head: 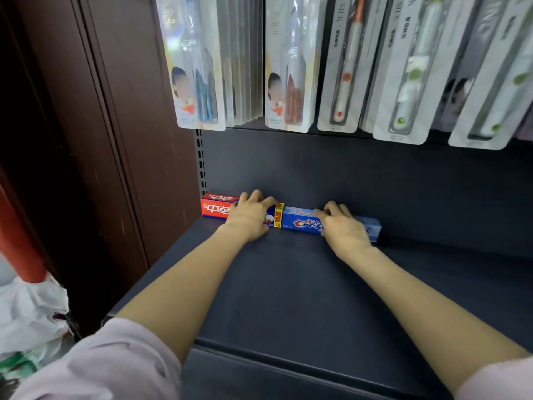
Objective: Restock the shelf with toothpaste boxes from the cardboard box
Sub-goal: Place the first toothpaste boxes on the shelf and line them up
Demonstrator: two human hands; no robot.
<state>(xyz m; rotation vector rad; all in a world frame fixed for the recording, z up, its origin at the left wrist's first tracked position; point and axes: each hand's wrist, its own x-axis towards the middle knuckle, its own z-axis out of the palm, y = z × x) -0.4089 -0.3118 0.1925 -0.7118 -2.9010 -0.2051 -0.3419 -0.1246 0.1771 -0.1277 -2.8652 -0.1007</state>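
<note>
A red toothpaste box [215, 208] lies along the back wall of the dark shelf [288, 284] at its left end. End to end with it on the right lies a blue Crest toothpaste box [300, 222]. My left hand [250, 216] rests over the right part of the red box, fingers curled on its top. My right hand [341, 225] lies on the blue box, fingers over its top edge. Both arms reach deep into the shelf. The cardboard box is out of view.
Packaged toothbrushes [291, 67] hang in rows above the shelf. A dark brown wall panel [95, 140] stands to the left. A white plastic bag [28, 310] and a red pole [17, 235] sit at the lower left.
</note>
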